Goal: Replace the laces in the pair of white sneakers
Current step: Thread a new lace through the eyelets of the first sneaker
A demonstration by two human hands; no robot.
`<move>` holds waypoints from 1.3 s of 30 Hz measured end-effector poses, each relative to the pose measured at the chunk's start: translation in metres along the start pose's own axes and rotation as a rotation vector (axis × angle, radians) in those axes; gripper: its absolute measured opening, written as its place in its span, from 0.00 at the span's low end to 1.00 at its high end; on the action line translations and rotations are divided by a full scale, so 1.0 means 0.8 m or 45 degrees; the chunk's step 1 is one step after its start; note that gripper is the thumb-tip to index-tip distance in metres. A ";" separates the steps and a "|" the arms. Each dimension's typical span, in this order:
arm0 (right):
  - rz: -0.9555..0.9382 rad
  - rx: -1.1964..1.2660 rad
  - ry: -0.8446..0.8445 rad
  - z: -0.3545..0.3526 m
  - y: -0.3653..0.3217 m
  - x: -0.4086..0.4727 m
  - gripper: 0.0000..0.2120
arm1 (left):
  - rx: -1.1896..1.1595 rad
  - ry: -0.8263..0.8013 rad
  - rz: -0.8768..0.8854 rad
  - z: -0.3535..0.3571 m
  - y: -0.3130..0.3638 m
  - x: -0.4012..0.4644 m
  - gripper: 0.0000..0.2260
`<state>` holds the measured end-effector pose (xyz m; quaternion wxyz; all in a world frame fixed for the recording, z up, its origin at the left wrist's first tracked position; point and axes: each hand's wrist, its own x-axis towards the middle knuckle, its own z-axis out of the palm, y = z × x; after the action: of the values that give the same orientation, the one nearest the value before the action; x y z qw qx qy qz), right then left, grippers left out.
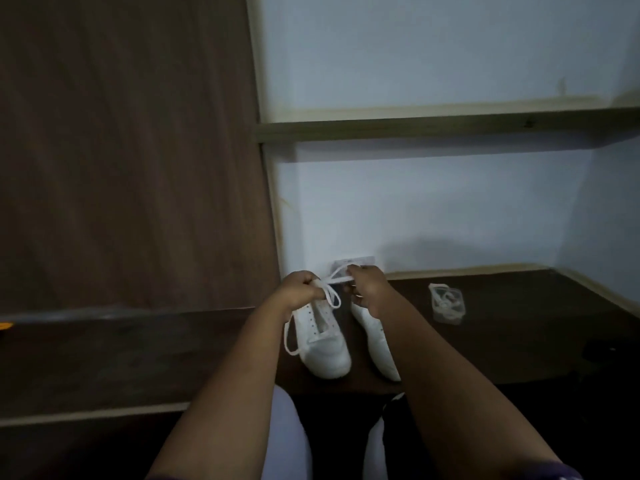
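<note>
Two sneakers [323,344] side by side at the desk's [502,341] front edge; lace packet [447,303] right (nearer the wall).

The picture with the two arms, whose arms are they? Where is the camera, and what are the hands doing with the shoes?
The camera sits on a person's head, looking down, so those are that person's own arms. The left hand and right hand each pinch a white lace and pull it out above the left sneaker, whose eyelet holes look empty. The right sneaker stands beside it, partly hidden by the right arm. Both rest on a dark desk. To the right lies a small clear packet with another white lace inside.
</note>
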<state>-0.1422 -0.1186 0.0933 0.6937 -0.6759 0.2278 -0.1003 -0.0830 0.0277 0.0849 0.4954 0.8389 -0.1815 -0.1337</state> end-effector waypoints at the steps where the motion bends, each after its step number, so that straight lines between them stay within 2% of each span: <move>1: 0.031 -0.008 -0.038 0.010 0.002 -0.002 0.12 | -0.018 -0.021 -0.012 -0.012 -0.007 -0.007 0.06; 5: 0.049 -0.034 -0.110 0.038 0.008 -0.006 0.10 | -0.105 0.053 -0.088 -0.050 -0.033 -0.019 0.04; 9: 0.148 -0.045 -0.148 0.037 0.015 -0.008 0.05 | -0.449 0.518 -0.278 -0.079 -0.052 -0.015 0.08; 12: 0.133 -0.117 -0.015 0.028 0.031 0.004 0.05 | -0.564 0.880 -0.334 -0.113 -0.065 -0.006 0.17; 14: 0.108 -0.088 0.081 0.024 0.046 0.014 0.06 | -0.579 1.082 -0.322 -0.136 -0.072 -0.001 0.21; 16: 0.138 -0.013 0.122 0.022 0.058 0.025 0.08 | -0.560 1.248 -0.232 -0.153 -0.079 0.008 0.20; 18: 0.180 0.027 0.178 0.016 0.062 0.032 0.09 | -0.469 1.316 -0.199 -0.161 -0.089 0.017 0.19; 19: 0.207 0.020 0.214 0.012 0.064 0.038 0.09 | -0.361 1.281 -0.256 -0.160 -0.096 0.025 0.20; 21: 0.238 0.059 0.269 0.007 0.062 0.049 0.08 | -0.111 1.003 -0.416 -0.145 -0.104 0.043 0.23; 24: 0.215 0.126 0.240 0.012 0.049 0.062 0.06 | 0.146 0.327 -0.424 -0.104 -0.104 0.065 0.15; 26: 0.186 -0.095 0.162 0.025 0.038 0.064 0.05 | 0.489 -0.056 -0.421 -0.076 -0.101 0.067 0.06; 27: 0.161 -0.181 0.102 0.032 0.033 0.063 0.07 | 0.673 -0.147 -0.429 -0.063 -0.097 0.066 0.06; 29: 0.051 -0.286 -0.070 0.045 0.029 0.067 0.11 | 0.867 -0.111 -0.354 -0.041 -0.085 0.066 0.07; 31: -0.040 -0.243 -0.207 0.054 0.031 0.068 0.11 | 0.837 0.022 -0.189 -0.024 -0.064 0.065 0.08; 32: -0.070 -0.127 -0.246 0.057 0.032 0.071 0.10 | 0.752 0.051 -0.088 -0.018 -0.054 0.066 0.11; 35: -0.121 0.289 -0.309 0.057 0.025 0.073 0.12 | 0.259 -0.002 0.099 0.004 -0.033 0.060 0.17; 37: -0.171 0.393 -0.354 0.047 0.017 0.078 0.14 | -0.115 -0.143 0.089 0.021 -0.035 0.058 0.10; 39: -0.218 0.426 -0.385 0.031 0.011 0.083 0.16 | -0.309 -0.244 0.074 0.031 -0.044 0.060 0.06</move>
<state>-0.0741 -0.1253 0.0721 0.8111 -0.5759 0.0434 -0.0929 -0.0437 0.0032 0.0403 0.5772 0.7508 -0.2345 -0.2197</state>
